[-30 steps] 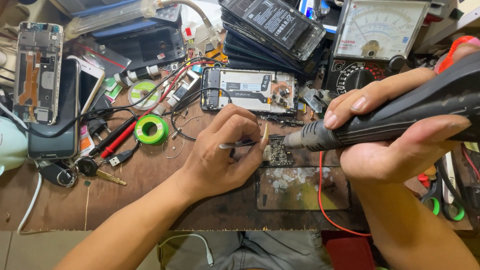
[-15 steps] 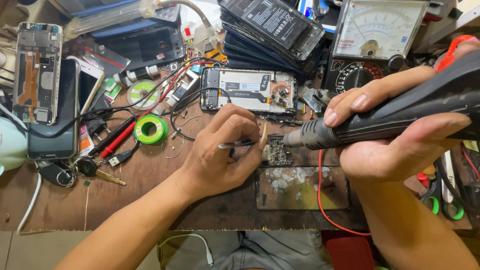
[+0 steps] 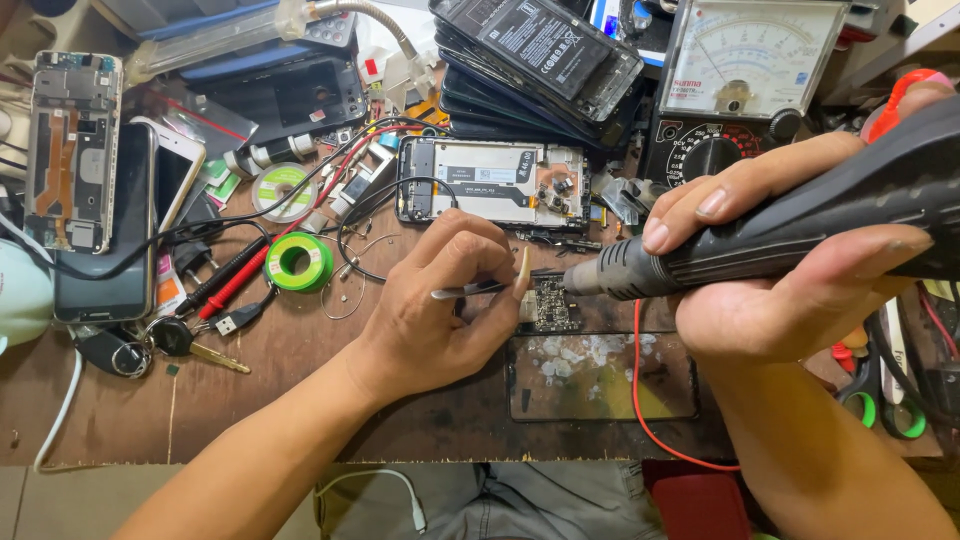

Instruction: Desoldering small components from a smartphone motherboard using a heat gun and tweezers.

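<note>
At the far left, a stripped phone frame (image 3: 73, 150) lay beside a dark glossy handset (image 3: 105, 240), both flat and hard-edged. Next came a green solder reel (image 3: 298, 262), round and plastic, near red and black probe leads (image 3: 235, 280) on the scuffed wooden bench (image 3: 250, 400).

Mid-frame, the left hand (image 3: 440, 310) was curled, thumb and fingers pinching thin metal tweezers (image 3: 475, 290) whose tips reached to the small dark circuit board (image 3: 548, 303). That board sat just above a cracked, residue-smeared glass panel (image 3: 600, 375), below an opened phone chassis (image 3: 495, 185).

To the right, the right hand (image 3: 790, 270) was wrapped tight around a thick matte-black hot-air handpiece (image 3: 780, 235), its grey metal nozzle almost touching the board. An analogue multimeter (image 3: 745, 90) stood behind.

The risk appeared to lie in that closeness: the nozzle seemed near enough that a slight tremor could nudge tiny parts off their pads, and lingering heat might scorch the board or the fingertips (image 3: 520, 280) beside it. The red wire (image 3: 640, 400) draped over the glass could also snag.
</note>
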